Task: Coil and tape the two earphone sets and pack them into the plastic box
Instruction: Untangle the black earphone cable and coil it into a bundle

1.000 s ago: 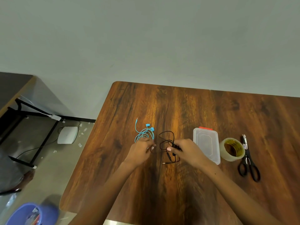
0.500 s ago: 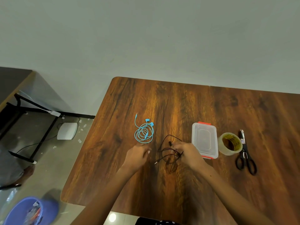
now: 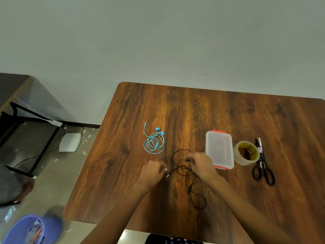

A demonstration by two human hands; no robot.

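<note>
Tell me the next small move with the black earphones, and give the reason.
Probably wind a first loop: the right hand pinches the black earphones near the buds, while their cord sprawls loose toward the table's near edge. The left hand is by the plug end and could feed the cord in.

I see the blue earphones (image 3: 154, 141) lying in a loose flat coil at centre frame, plug end trailing up and left, both buds at its upper right. The black earphones (image 3: 190, 175) sprawl uncoiled just below and right of them, loops trailing toward the bottom of the frame. The clear box (image 3: 219, 149), lid on with orange clips, lies flat right of centre.
</note>
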